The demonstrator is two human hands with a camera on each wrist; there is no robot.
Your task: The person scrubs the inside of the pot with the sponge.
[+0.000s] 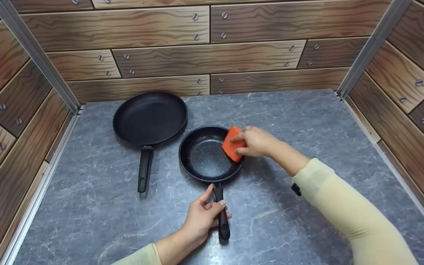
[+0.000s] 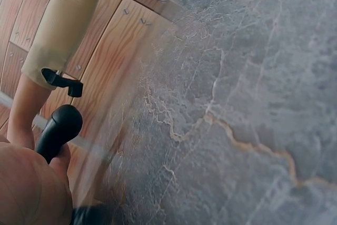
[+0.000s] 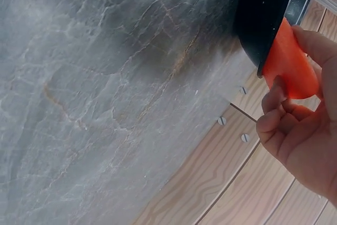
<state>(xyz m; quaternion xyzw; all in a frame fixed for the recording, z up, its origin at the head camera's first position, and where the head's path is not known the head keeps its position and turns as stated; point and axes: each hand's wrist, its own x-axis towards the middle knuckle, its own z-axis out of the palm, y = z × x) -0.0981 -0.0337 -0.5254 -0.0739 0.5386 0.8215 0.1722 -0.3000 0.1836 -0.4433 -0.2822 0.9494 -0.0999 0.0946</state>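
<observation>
A small black speckled frying pan [image 1: 208, 154] is at the middle of the table in the head view, its handle toward me. My left hand [image 1: 202, 217] grips that handle [image 1: 223, 224], thumb on top; the handle's rounded end [image 2: 66, 122] shows past the hand in the left wrist view. My right hand [image 1: 258, 141] holds an orange sponge [image 1: 233, 143] at the pan's right rim. In the right wrist view the sponge [image 3: 289, 64] bends over the rim, pinched between thumb and fingers, some of it inside the pan and some outside.
A larger black frying pan [image 1: 151, 117] lies to the left and farther back, its handle [image 1: 145, 169] pointing toward me. Wood-patterned panels [image 1: 160, 59] wall the back and sides of the grey marbled table [image 1: 293, 110]. Metal posts [image 1: 39, 55] stand at the back corners.
</observation>
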